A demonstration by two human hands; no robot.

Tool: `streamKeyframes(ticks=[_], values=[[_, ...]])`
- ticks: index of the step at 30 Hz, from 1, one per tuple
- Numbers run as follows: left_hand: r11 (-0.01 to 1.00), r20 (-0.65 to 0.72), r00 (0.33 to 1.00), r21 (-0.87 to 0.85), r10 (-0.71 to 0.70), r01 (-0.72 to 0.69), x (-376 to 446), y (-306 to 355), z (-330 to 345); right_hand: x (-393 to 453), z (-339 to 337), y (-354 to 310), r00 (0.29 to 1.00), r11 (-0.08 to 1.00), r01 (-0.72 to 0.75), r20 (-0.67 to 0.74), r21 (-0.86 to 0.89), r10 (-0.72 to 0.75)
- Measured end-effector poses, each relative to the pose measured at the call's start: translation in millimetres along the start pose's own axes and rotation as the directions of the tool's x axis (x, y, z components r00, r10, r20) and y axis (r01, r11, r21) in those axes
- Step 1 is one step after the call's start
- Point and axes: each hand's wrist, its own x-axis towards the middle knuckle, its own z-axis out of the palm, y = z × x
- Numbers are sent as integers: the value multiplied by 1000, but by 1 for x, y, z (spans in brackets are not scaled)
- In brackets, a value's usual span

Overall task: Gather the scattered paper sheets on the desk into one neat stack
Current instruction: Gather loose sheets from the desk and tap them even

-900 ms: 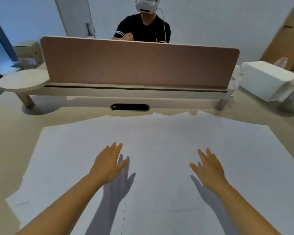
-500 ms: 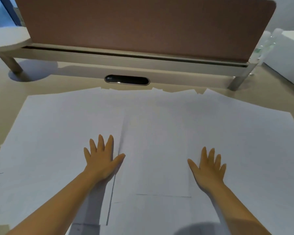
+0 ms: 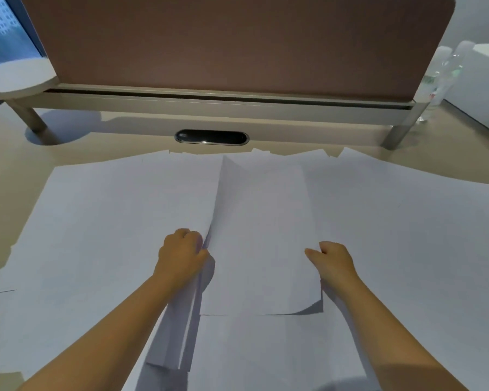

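Note:
Several white paper sheets [image 3: 102, 221] lie spread and overlapping across the beige desk [image 3: 9, 170]. One middle sheet [image 3: 263, 235] is lifted and bowed between my hands, its near right corner curling up. My left hand [image 3: 181, 253] grips the left edge of that sheet with curled fingers. My right hand [image 3: 332, 261] pinches its right edge, thumb on top. More sheets lie bunched under my left forearm.
A brown divider panel [image 3: 237, 43] on a raised shelf [image 3: 226, 107] stands at the desk's far side, with a black cable grommet [image 3: 211, 136] below it. A round side shelf [image 3: 14, 77] sits far left. Clear bottles [image 3: 438, 77] and a white box [image 3: 486, 86] stand far right.
Both hands went from lying flat on the sheets to curling round the edges of the middle sheet, which now lifts. The camera has tilted down and closer.

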Motion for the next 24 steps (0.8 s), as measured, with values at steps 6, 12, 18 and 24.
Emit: streamKeyframes(ticks=[6, 12, 18, 24], values=[[914, -24, 980, -366, -197, 174, 11, -5, -8, 3, -21, 7, 988, 968, 52, -130, -247, -86], [718, 74, 994, -688, -79, 108, 8, 28, -6, 7, -20, 6, 990, 934, 106, -56, -342, -133], [977, -165, 963, -19, -213, 213, 10, 0, -2, 12, -36, 13, 974, 796, -103, -223, -596, -41], [970, -46, 970, 37, -237, 238, 6, 25, 10, 17, -12, 4, 992, 876, -20, -117, -482, -42]])
